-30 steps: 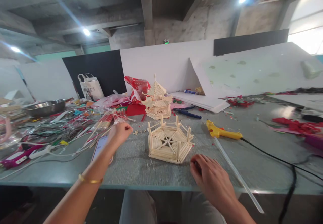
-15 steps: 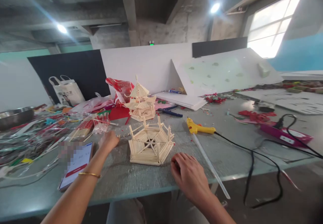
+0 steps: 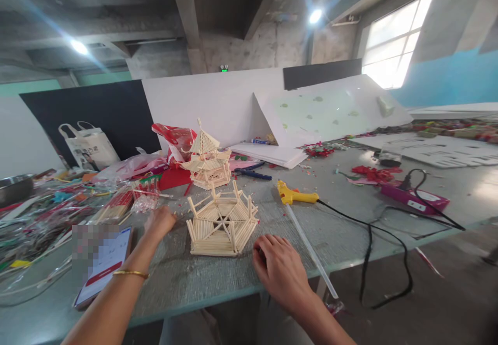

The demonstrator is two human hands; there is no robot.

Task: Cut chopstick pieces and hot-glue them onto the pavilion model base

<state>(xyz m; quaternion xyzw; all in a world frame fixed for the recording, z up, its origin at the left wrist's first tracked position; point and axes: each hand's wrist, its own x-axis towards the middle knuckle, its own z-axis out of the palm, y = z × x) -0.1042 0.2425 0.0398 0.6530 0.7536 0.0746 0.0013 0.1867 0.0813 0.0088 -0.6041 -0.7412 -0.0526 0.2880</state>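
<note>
A hexagonal base built of pale wooden sticks (image 3: pixel 221 221) lies on the grey table (image 3: pixel 334 231) in front of me. Behind it stands a small stick pagoda (image 3: pixel 206 155) with a peaked roof. My left hand (image 3: pixel 158 222), with a gold bangle on the wrist, rests on the table just left of the base, its fingers curled under and hidden. My right hand (image 3: pixel 278 267) lies knuckles up at the table's near edge, right of the base, fingers bent with nothing visible in them.
A phone (image 3: pixel 101 264) lies at the near left. Packs of sticks (image 3: pixel 116 206) and a tangle of wrappers cover the left. A yellow glue gun (image 3: pixel 292 195) with a long glue stick and black cable lies to the right, beside a purple power strip (image 3: pixel 416 198). White boards lean at the back.
The view has swung to the right, showing more of the table's right side and the window. My left hand has drawn back a little towards the base. The right hand stays in place.
</note>
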